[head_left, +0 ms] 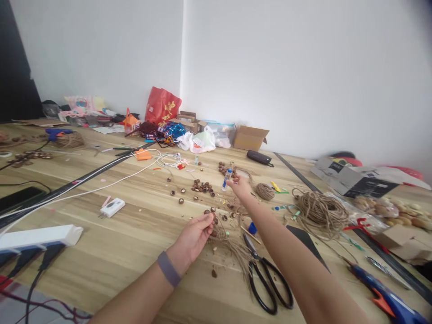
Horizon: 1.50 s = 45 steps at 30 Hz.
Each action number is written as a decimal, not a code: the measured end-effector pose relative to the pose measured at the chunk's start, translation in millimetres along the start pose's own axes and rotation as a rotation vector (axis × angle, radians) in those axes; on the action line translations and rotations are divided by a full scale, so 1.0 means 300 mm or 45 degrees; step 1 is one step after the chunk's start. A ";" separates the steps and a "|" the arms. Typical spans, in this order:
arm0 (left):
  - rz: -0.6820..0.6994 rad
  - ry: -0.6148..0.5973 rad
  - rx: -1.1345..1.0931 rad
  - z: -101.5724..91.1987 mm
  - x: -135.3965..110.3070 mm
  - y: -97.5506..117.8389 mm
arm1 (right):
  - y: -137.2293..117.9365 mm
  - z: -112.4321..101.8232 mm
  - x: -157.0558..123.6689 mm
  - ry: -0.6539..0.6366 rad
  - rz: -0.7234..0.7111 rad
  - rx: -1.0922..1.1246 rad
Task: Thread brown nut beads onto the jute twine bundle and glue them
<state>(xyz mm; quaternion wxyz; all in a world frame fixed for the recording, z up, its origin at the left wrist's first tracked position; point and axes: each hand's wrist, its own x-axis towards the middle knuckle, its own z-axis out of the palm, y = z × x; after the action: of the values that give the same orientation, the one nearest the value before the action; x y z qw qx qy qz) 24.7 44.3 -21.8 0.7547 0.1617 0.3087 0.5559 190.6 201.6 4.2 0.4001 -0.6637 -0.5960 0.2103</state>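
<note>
My right hand [240, 185] reaches far forward over the wooden table [128, 243] and grips a small white and blue glue bottle [227, 178], held upright just above the surface. Brown nut shells [202, 186] lie scattered just left of the bottle. Closer to me, my left hand [195, 235] pinches a small brown bundle of shells and jute fibres [216, 228] against the table. A grey band sits on that wrist. Loose jute strands [238, 252] trail from the bundle toward the black scissors [266, 279].
A coil of jute twine [320, 209] and a small twine ball [264, 191] lie to the right. A blue hot glue gun [388, 299] is at the near right. A white power strip [37, 236], cables, bags and cardboard boxes [249, 137] crowd the left and back.
</note>
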 end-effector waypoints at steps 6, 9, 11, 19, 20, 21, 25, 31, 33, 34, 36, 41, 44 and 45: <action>-0.016 0.001 -0.076 0.006 -0.004 0.010 | 0.005 0.083 0.085 0.000 -0.169 -0.005; -0.021 0.023 -0.102 0.009 -0.007 0.025 | -0.008 0.055 0.043 0.009 -0.317 0.047; -0.045 0.059 -0.101 0.015 -0.014 0.038 | -0.012 0.002 -0.034 -0.002 -0.421 0.079; -0.222 0.006 -0.062 0.042 -0.052 0.041 | 0.059 -0.223 -0.488 0.149 -1.060 -0.379; -0.236 -0.006 -0.048 0.040 -0.051 0.035 | 0.072 -0.228 -0.516 0.201 -1.086 -0.446; -0.244 -0.012 -0.038 0.036 -0.049 0.030 | 0.083 -0.228 -0.535 0.243 -1.100 -0.506; -0.277 -0.020 0.005 0.025 -0.041 0.013 | 0.096 -0.221 -0.554 0.306 -1.137 -0.656; -0.338 0.010 0.074 0.041 -0.056 0.008 | 0.068 -0.228 -0.573 0.308 -1.168 -0.684; -0.343 0.045 0.070 0.047 -0.059 0.007 | 0.066 -0.230 -0.577 0.308 -1.174 -0.683; -0.342 0.061 0.067 0.049 -0.059 0.007 | 0.067 -0.230 -0.579 0.304 -1.172 -0.682; -0.335 0.091 0.060 0.048 -0.057 0.006 | 0.070 -0.229 -0.579 0.291 -1.152 -0.674; -0.336 0.095 -0.007 0.047 -0.056 0.004 | 0.076 -0.224 -0.580 0.293 -1.105 -0.659; -0.372 0.079 -0.050 0.054 -0.060 0.003 | 0.075 -0.222 -0.582 0.286 -1.092 -0.672; -0.383 0.079 -0.055 0.057 -0.061 0.004 | 0.075 -0.222 -0.582 0.278 -1.087 -0.669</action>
<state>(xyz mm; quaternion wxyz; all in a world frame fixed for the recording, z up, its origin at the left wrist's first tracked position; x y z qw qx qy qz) 31.4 29.3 -3.0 0.8229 0.0799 0.3406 0.4478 219.9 16.1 -8.6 0.3299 -0.4574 -0.8014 -0.1992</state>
